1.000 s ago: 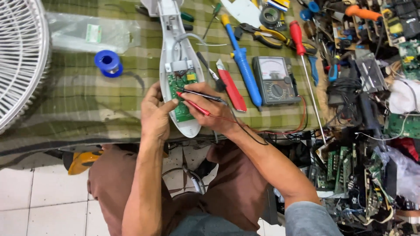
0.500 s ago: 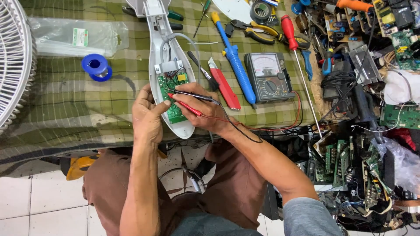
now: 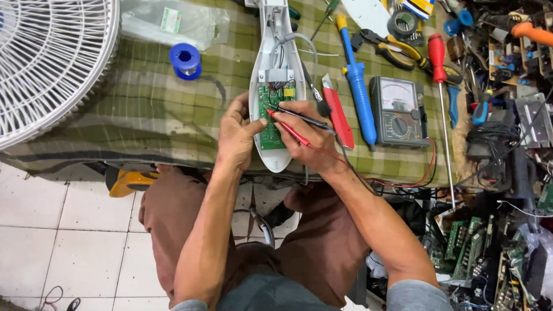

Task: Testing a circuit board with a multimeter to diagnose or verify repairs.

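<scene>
A white fan housing lies lengthwise, running away from the person, on the checked desk, its green circuit board exposed. The housing's near end is gripped by the left hand; the right hand is clamped on red and black probes, tips pointing left onto the board.

Both hands press red and black probes onto a green circuit board.

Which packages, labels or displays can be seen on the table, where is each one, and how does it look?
Clear plastic bag: table's far edge, beside the fan grille; crumpled, see-through.
Label: on that bag; small green-and-white rectangle.
Meter: right of the blue-handled tool; grey box, pale needle dial window, round black knob.
</scene>
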